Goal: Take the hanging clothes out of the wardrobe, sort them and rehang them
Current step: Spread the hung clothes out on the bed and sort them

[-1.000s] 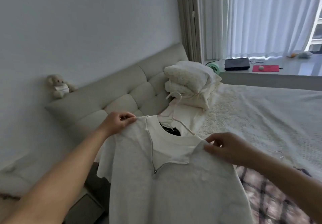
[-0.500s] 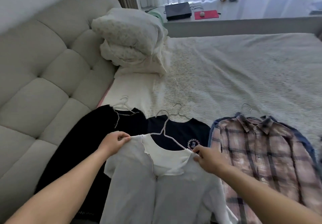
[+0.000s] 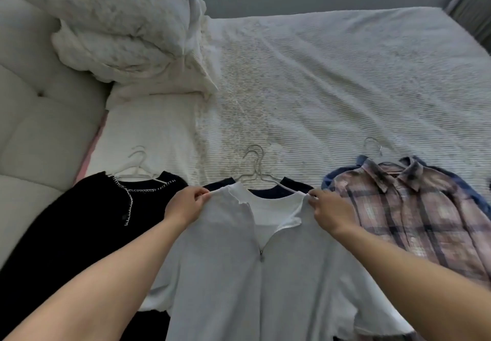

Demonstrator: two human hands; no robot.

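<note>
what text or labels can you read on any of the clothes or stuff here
None can be read.
The white zip top, black top and plaid shirt show no print or label.
The dark tee is mostly covered; no print shows.

cardigan (image 3: pixel 79 221) left, top (image 3: pixel 239 274) centre, shirt (image 3: pixel 414 208) right

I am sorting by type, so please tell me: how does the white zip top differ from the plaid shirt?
The white zip top is plain, the plaid shirt checked. The top has a zip neck, the shirt a fold-down collar. Both hands, left hand and right hand, pinch the top's shoulders; the shirt lies untouched. Both are on hangers.
</note>
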